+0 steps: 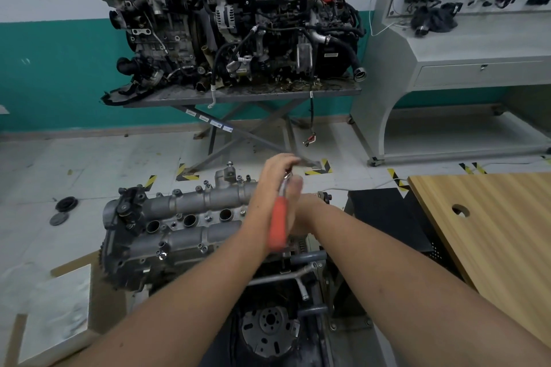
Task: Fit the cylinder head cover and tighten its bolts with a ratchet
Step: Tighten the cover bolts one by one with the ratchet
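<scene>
While both hands (278, 188) seem to grip the ratchet (278, 225), we judge its rubbery handle grippy, the cover (190, 217) stiff, heavy.

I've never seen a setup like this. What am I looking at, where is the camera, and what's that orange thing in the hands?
The camera sits on a person's head, looking down at their own bare arms. Below them is an engine with its silver cylinder head cover on top. The left hand and right hand meet over the cover, around a ratchet with an orange handle, a tool for tightening bolts. Exactly which fingers grip it is hard to tell. Behind stand two other engines on a metal table, and a wooden tabletop is at the right.
</scene>
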Available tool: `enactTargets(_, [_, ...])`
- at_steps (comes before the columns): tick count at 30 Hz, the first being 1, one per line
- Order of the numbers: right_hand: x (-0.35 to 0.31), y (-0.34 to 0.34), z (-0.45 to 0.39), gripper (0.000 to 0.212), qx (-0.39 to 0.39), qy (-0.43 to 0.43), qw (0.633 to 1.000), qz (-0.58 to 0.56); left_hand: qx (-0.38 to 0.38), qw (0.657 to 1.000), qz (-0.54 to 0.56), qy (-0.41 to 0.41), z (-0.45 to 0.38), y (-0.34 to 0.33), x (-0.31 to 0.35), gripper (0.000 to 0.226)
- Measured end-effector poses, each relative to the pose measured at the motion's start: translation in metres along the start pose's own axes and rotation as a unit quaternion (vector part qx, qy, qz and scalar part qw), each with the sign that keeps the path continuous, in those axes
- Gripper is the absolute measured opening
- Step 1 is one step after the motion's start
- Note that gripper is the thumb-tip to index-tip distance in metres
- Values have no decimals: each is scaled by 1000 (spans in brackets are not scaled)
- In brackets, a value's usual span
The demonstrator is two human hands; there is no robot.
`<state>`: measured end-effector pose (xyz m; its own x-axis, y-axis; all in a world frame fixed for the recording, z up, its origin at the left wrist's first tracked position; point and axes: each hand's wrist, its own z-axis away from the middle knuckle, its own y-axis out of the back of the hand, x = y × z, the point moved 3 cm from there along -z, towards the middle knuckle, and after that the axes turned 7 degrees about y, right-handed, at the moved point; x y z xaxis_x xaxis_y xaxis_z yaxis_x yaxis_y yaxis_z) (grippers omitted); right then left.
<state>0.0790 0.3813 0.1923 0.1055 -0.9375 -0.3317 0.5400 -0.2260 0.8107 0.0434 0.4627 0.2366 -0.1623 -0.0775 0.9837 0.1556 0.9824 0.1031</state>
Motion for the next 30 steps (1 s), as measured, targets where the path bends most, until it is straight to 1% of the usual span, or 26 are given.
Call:
enactTargets(1, [-2, 0, -1, 28, 9, 22, 1000, 21, 43, 995, 85, 42, 2, -6, 1, 50])
enactTargets(2, [3, -4, -4, 24, 1, 17, 999, 33, 101, 982, 135, 84, 0, -9, -6, 47])
enactTargets(3, [4, -4, -2, 20, -16, 0, 999, 42, 130, 965, 180, 138, 0, -10, -7, 48])
enactTargets(5, [3, -4, -3, 22, -13, 11, 996, 88, 118, 941, 244, 204, -9, -8, -13, 46])
enactTargets(7, [1, -4, -3, 24, -19, 14, 996, 90, 118, 933, 264, 216, -17, 4, -11, 36])
enactTargets(8, [2, -5, -6, 28, -13, 18, 996, 84, 103, 939, 249, 215, -21, 5, -9, 32])
enactTargets(9, [3, -6, -7, 33, -12, 11, 997, 76, 76, 946, 231, 213, -24, 8, -7, 31])
enactTargets(11, [7, -5, -7, 37, 14, 0, 998, 62, 1, 957, 188, 219, -29, 12, -6, 28])
enactTargets(14, [12, -7, -9, 34, 28, -3, 998, 54, -109, 955, 152, 230, -33, 25, -4, 29])
enactTargets(15, [13, -7, -8, 33, 27, -6, 998, 56, -140, 952, 141, 231, -34, 28, -1, 32])
enactTargets(18, [14, -7, -10, 32, 31, 1, 998, 49, -213, 943, 72, 244, -40, 37, 3, 49])
enactTargets(19, [12, -6, -8, 33, 25, -2, 998, 60, -223, 940, 50, 255, -42, 39, 6, 52])
enactTargets(21, [12, -7, -9, 33, 26, 5, 997, 71, -213, 940, 14, 267, -48, 41, 9, 51])
enactTargets(23, [11, -6, -9, 32, 25, 10, 996, 80, -182, 947, -24, 264, -54, 39, 18, 40])
enactTargets(26, [10, -7, -12, 31, 29, 21, 995, 96, -182, 945, -156, 224, -58, 27, 35, 28])
enactTargets(27, [9, -6, -8, 35, 20, 15, 994, 109, -191, 934, -229, 199, -58, 23, 40, 26])
enactTargets(28, [10, -8, -11, 40, 22, 24, 992, 118, -200, 916, -310, 157, -57, 19, 45, 24])
enactTargets(29, [10, -8, -9, 45, 17, 22, 992, 121, -211, 892, -386, 108, -55, 14, 50, 23])
enactTargets(30, [13, -10, -12, 46, 27, 27, 992, 117, -216, 864, -451, 58, -51, 9, 53, 24])
